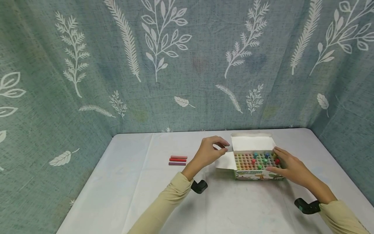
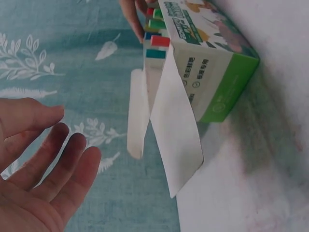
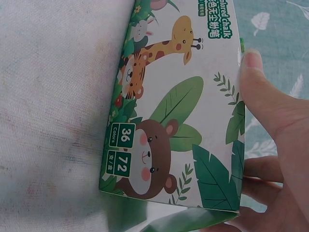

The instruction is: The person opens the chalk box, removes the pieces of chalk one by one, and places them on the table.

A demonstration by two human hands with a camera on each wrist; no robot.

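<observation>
A chalk box with animal pictures and "colored chalk" printed on it stands with its lid up and a side flap folded out. Several coloured chalk sticks poke up from its holed insert. My right hand holds the box at its right end, thumb at the front top edge and fingers round toward the back corner. Beside the left flap hovers my left hand, fingers loosely bent, thumb close to the index finger, nothing between them.
Three chalk sticks, pink, red and purple, lie side by side on the white-covered table, left of the box. A leaf-patterned curtain surrounds the table at back and sides.
</observation>
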